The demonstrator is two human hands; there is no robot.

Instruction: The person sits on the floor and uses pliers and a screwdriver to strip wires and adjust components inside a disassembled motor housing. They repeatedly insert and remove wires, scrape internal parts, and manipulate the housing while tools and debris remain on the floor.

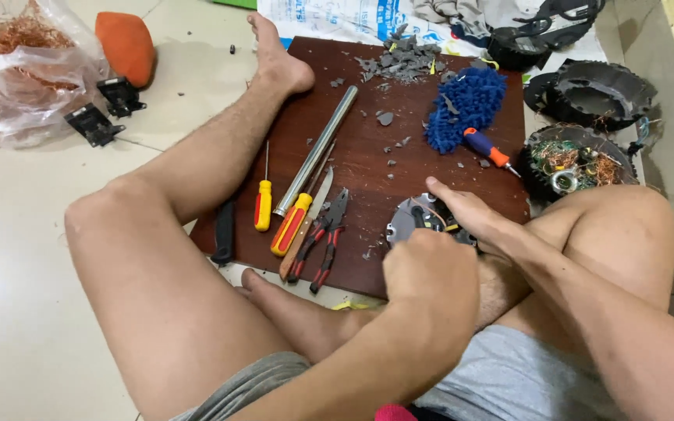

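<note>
A round grey motor part [406, 221] with wires lies at the near edge of a dark brown board [399, 168]. My right hand [466, 212] grips its far side. Over its near side my left hand [429, 273] is closed into a fist; whether it holds a tool is hidden. Left of the part lie red-handled pliers [328, 238], a knife [310, 226], two yellow-and-red screwdrivers [263, 204] and a long steel tube [317, 150].
A blue duster [468, 105], an orange-handled screwdriver [487, 150] and grey debris [403, 58] sit on the board's far part. Black motor housings with copper wire [579, 160] lie right. A bag of copper wire [21, 66], an orange cushion [125, 45] and black parts [91, 123] lie left.
</note>
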